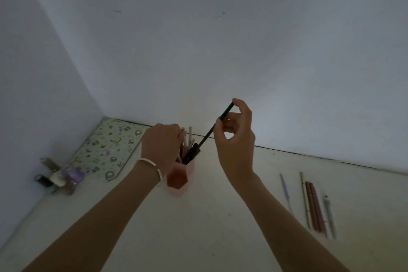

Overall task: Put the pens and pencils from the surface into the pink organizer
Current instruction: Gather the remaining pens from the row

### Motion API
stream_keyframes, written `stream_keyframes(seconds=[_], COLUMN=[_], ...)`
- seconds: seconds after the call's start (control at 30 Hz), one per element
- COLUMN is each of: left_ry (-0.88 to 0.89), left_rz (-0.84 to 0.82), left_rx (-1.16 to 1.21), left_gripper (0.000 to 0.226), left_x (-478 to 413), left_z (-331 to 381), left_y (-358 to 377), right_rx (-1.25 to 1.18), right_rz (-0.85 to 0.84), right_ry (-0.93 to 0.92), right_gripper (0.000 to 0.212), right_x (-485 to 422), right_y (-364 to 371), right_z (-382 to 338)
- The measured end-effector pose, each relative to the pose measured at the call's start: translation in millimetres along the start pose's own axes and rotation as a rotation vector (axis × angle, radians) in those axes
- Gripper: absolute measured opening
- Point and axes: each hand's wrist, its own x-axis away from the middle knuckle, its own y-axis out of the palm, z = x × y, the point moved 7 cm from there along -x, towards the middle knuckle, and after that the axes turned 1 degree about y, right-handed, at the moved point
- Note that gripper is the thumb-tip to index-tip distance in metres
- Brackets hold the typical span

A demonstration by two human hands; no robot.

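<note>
The pink organizer [178,176] stands on the pale surface near the wall, with several pens and pencils sticking up out of it. My left hand [162,143] rests on its left side, fingers curled over the pens standing there. My right hand [235,139] pinches the upper end of a black pencil [208,133], which slants down with its lower tip inside the organizer. On the right lie several loose pens and pencils [314,204]: a lilac one, an olive one, two reddish-brown ones and a white one.
A patterned green mat [108,147] lies in the left corner against the wall. Small bottles and jars [59,175] cluster at the left edge. White walls close the back and left of the surface [198,227].
</note>
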Motion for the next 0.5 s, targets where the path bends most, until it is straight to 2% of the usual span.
stream_keyframes(seconds=[0.1,0.2,0.37,0.5], left_ry=[-0.026,-0.055,-0.085,-0.056], left_rz=[0.066,0.158,0.270,0.305], left_rx=[0.052,0.186,0.395,0.442], left_gripper=[0.046,0.043,0.031,0.029], left_x=[-1,-5,-5,-6], left_z=[-10,-25,-26,-4], left_y=[-11,-28,-53,-60], right_rx=[0.101,0.227,0.457,0.466], right_rz=[-0.061,-0.130,-0.225,-0.185], right_ry=[0.014,-0.013,-0.239,-0.221], right_gripper=[0.049,0.044,0.032,0.041], right_x=[11,18,35,33], right_y=[19,42,61,44], right_z=[9,16,22,25])
